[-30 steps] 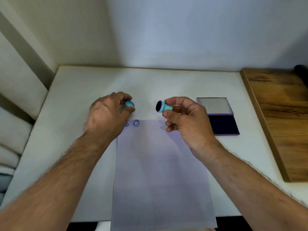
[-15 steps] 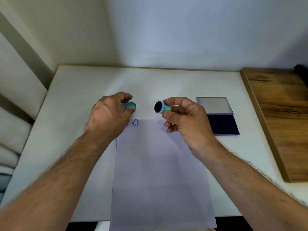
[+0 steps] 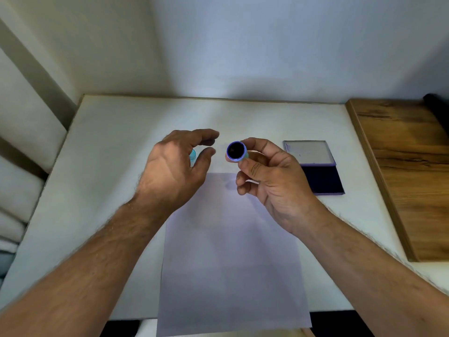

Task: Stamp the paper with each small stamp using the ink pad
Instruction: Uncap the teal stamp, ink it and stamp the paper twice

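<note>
Teal stamp (image 3: pixel 236 152) with dark inked face, navy ink pad (image 3: pixel 324 179), pale lilac paper (image 3: pixel 230 251).

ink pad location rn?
Head view, right of centre: the open ink pad lies on the white table, just right of the right hand, between the paper and the wooden board.

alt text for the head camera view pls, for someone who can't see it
The right hand holds a small teal stamp above a sheet of paper, its dark inked face toward the camera. The left hand hovers open over another teal stamp; an open ink pad lies to the right.
</note>
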The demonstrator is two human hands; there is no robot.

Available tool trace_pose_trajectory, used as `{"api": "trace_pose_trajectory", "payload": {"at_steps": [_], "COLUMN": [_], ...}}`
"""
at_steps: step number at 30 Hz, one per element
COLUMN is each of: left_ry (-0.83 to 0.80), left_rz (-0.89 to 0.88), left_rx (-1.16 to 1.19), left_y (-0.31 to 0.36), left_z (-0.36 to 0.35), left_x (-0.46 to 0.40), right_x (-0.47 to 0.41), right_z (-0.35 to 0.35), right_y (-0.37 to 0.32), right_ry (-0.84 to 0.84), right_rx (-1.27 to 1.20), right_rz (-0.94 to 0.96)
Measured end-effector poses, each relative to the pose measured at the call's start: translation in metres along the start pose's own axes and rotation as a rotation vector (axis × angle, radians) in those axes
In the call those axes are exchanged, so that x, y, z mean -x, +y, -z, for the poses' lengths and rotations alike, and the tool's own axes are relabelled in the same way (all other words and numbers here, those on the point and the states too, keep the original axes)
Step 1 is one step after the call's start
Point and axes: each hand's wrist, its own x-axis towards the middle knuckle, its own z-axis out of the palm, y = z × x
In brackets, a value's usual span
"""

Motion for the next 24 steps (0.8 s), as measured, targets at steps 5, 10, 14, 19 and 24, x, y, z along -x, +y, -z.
{"api": "trace_pose_trajectory", "payload": {"at_steps": [5, 10, 14, 19, 24], "left_ry": [-0.031, -0.1, -0.129, -0.134, -0.16], "left_rz": [-0.037, -0.064, -0.071, -0.055, -0.047], "left_rx": [0.021, 0.049, 0.04, 0.047, 0.039], "left_y": [0.012, 0.022, 0.023, 0.025, 0.024], "left_z": [-0.009, -0.02, -0.022, -0.022, -0.022], "left_x": [0.003, 0.01, 0.011, 0.011, 0.012], "right_x": [0.001, 0.007, 0.015, 0.012, 0.01], "right_z": [0.02, 0.068, 0.095, 0.097, 0.092], "right_y": [0.001, -0.02, -0.03, -0.025, -0.031], "right_ry": [0.263, 0.505, 0.546, 0.479, 0.447], "right_rx": [0.198, 0.797, 1.104, 1.221, 1.278], "right_rz": [0.005, 0.202, 0.188, 0.088, 0.034]}}
